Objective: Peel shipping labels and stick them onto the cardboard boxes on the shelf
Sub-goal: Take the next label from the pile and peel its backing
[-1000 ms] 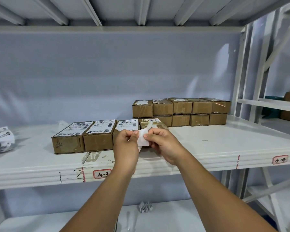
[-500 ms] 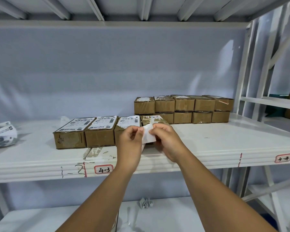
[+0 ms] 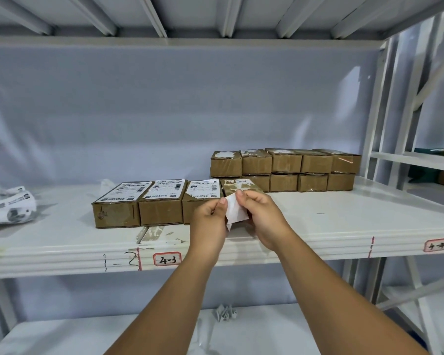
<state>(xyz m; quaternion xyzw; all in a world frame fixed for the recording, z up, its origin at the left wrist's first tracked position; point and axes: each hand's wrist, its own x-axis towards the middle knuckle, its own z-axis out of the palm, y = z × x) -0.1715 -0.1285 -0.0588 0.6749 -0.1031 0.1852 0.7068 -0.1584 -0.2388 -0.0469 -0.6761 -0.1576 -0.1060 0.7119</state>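
Over the last second the white shipping label had opened out between the 2 hands: what had been a narrow strip pinched close between the fingertips now showed as a wider sheet, and the hands stood a little further apart. The left hand pinched the label's left edge between thumb and forefinger with the other fingers curled under, and the right hand pinched its upper right part in the same way. Which layer was sticker and which was backing could not be told. The label hung in the air just above the front edge of the shelf, directly in front of the unlabelled box, touching neither. To the left of that box 3 labelled boxes sat side by side in a row, and a double stack of bare boxes waited towards the back right corner. Crumpled backing sheets lay at the shelf's left edge. The widening probably meant the peel was well under way but not finished, as both hands were still busy with the sheet. Once it came free, the 4th box looked like the obvious target, and most of the job remained.
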